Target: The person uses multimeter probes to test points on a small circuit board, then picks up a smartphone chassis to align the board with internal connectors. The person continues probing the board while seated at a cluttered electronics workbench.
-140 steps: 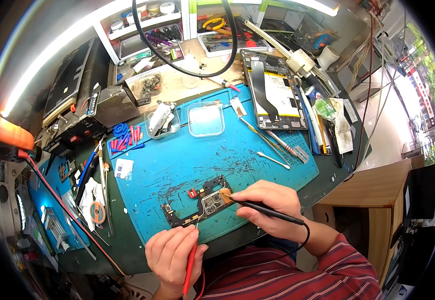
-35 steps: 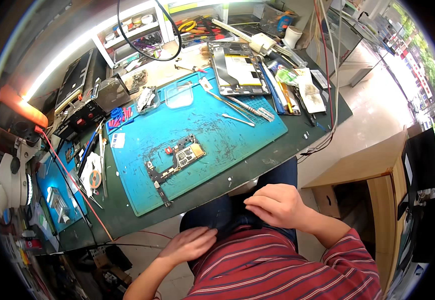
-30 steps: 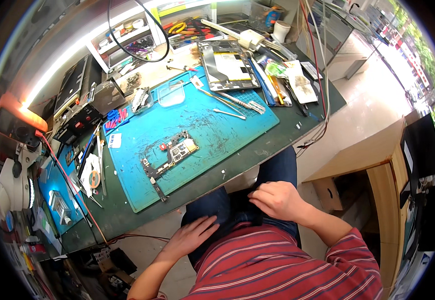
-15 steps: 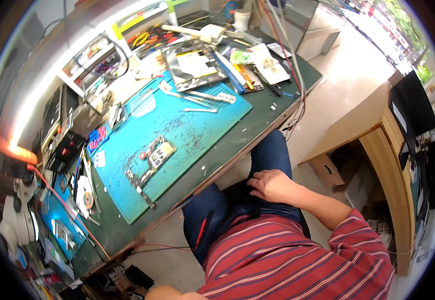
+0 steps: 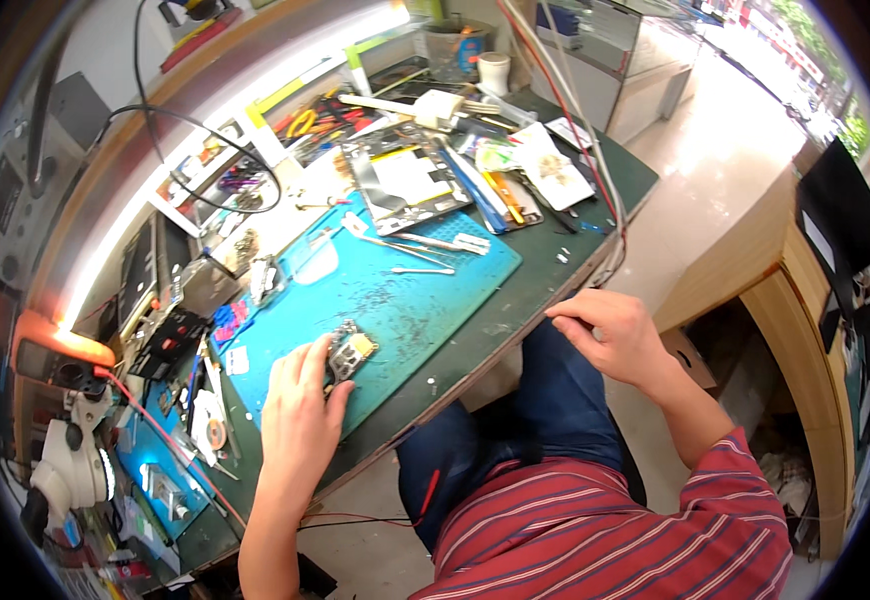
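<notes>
My left hand [image 5: 300, 405] reaches over the blue work mat [image 5: 420, 335] and lies on a bare circuit board [image 5: 352, 350]. Its fingers are stretched out and the thumb stands apart, on either side of the board. The hand covers the board's lower left part; the end with gold-coloured shields shows past the fingertips. Off the table's front edge, above my thigh, my right hand [image 5: 610, 335] is loosely curled, thumb near the forefinger. I see nothing in it. Tweezers and slim tools [image 5: 420, 245] lie farther back on the mat.
An opened tablet-like device [image 5: 405, 180] lies behind the mat. Several tools, an orange meter [image 5: 60, 345] with a red lead and a white microscope-like stand [image 5: 70, 465] crowd the left. Cables [image 5: 595, 170] hang down at the table's right end. A wooden desk [image 5: 735, 260] stands right.
My left hand has come in from the lower edge onto the circuit board. My right hand has lifted off my thigh toward the table edge. The view has shifted slightly.
</notes>
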Available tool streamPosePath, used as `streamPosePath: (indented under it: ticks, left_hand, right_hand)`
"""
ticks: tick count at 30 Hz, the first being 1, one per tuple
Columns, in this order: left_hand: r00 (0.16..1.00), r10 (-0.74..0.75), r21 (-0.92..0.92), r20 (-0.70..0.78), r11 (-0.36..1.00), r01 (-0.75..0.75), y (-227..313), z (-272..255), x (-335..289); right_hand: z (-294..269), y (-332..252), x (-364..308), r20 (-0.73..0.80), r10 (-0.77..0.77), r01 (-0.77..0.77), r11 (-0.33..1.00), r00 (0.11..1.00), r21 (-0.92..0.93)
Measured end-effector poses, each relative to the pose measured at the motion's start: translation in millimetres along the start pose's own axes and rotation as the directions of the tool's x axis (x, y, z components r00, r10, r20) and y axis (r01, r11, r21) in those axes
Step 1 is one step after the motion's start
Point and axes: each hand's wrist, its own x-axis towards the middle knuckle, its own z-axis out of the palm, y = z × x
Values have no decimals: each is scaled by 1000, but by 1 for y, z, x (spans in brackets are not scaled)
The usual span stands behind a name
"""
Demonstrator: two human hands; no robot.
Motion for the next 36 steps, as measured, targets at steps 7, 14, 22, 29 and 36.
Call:
streamPosePath:
  ticks: [7,14,22,29,36]
  left_hand:
    - [997,39,51,61,998,-42,-12,-8,13]
    - [996,-66,-294,58,952,80,-28,-25,31]
    - [931,-113,-900,347,237,364,-44,-12,38]
    - [793,-49,-777,607,-249,579,-54,-6,33]
    - [790,33,-732,612,-355,581,-50,0,34]
  right_hand:
    - [7,-17,35,-9,-153,153,987,988,38]
    - [30,-18,57,-11,-207,208,975,978,81]
    - [54,-40,81,46,-175,162,966,984,200]
    - [73,-50,101,106,-135,100,954,985,282]
    - [99,-72,121,37,-97,65,860,995,506]
